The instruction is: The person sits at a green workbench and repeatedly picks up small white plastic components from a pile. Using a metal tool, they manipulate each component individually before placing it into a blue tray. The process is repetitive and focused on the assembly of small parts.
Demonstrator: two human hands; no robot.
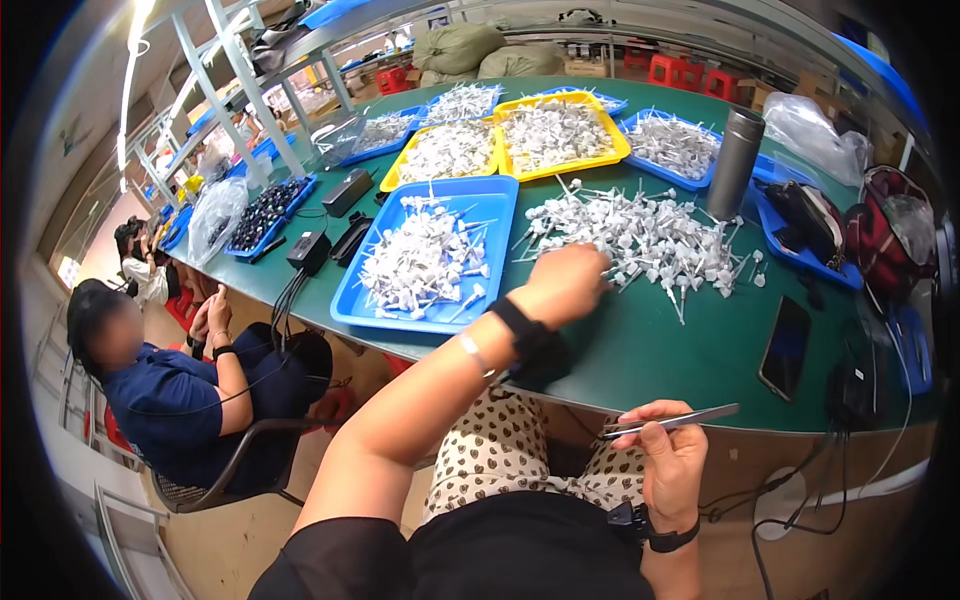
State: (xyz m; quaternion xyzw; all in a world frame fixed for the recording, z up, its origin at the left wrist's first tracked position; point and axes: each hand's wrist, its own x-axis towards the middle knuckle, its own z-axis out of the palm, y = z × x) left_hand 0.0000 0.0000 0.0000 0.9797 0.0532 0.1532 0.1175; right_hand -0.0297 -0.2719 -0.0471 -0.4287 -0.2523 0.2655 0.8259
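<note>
My left hand (570,280) reaches across to the near left edge of a loose pile of small white plastic pieces with thin stems (650,235). Its back faces me and its fingers are turned down out of sight, so any hold is hidden. Below the table's front edge, my right hand (668,450) grips metal tweezers (708,413), their tips pointing right. Left of the pile, a blue tray (502,220) holds many similar white pieces.
Yellow trays (612,157) and a blue tray (708,180) of white pieces stand farther back on the green table (620,360). A grey bottle (737,160), a phone (786,345) and a red bag (880,235) are at right. A person (180,390) sits at left.
</note>
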